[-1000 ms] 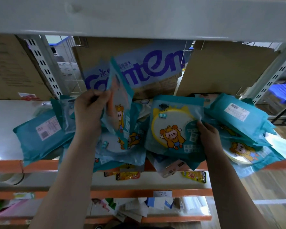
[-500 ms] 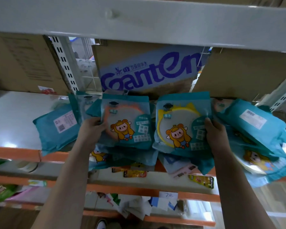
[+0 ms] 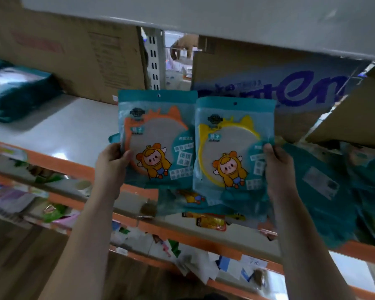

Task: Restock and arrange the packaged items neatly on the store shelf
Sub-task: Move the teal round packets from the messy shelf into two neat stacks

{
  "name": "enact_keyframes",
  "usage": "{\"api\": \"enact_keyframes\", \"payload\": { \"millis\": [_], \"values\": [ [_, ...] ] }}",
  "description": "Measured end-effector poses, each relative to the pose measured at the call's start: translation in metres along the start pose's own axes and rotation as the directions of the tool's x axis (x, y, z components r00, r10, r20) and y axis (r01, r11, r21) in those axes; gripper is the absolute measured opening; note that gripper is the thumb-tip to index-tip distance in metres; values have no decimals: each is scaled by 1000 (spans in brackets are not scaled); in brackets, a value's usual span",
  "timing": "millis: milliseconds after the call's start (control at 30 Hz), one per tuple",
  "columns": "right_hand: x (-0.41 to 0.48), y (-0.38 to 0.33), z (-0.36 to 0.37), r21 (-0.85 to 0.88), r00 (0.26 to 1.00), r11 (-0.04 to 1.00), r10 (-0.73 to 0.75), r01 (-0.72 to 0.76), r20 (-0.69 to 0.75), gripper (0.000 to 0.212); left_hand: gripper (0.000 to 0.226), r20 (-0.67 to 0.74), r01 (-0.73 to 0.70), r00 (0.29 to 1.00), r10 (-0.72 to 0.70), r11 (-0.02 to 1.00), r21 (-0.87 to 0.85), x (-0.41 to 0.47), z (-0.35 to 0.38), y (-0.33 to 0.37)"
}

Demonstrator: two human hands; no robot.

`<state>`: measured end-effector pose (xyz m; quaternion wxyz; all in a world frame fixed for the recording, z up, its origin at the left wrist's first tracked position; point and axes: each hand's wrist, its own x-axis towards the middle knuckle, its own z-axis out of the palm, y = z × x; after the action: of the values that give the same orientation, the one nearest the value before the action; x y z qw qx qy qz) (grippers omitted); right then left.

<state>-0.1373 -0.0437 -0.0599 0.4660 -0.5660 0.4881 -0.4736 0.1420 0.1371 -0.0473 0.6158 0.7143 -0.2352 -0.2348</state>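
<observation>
Left hand [image 3: 113, 163] pinches an orange-rimmed packet [image 3: 158, 135], right hand [image 3: 277, 163] a yellow-rimmed packet [image 3: 234, 144], upright side by side over the shelf [image 3: 59, 126] edge; such edge-only grips could let either slip onto the overhanging pile [image 3: 325, 195] below.

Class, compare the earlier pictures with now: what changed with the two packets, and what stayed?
The left hand turned the orange-rimmed packet from edge-on to face-forward and raised it beside the yellow-rimmed packet, which the right hand lifted upright off the pile of teal packets. Both hands kept their grips; that pile stayed on the shelf.
</observation>
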Motion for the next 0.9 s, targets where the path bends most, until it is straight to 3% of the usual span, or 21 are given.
{"api": "enact_keyframes", "payload": {
  "millis": [133, 467, 900],
  "values": [
    [-20, -13, 67, -11, 998, 1000, -2, 3, 69, 28, 12, -56, -17, 998, 19, 999, 32, 20, -62, -9],
    [-104, -32, 231, 170, 988, 974, 152, -151, 12, 21, 15, -38, 9, 999, -5, 995, 98, 81, -219, -25],
    [-101, -41, 375, 277, 972, 933, 236, -229, 6, 18, 19, -70, -15, 997, 18, 999, 38, 168, -312, -40]
  ]
}}
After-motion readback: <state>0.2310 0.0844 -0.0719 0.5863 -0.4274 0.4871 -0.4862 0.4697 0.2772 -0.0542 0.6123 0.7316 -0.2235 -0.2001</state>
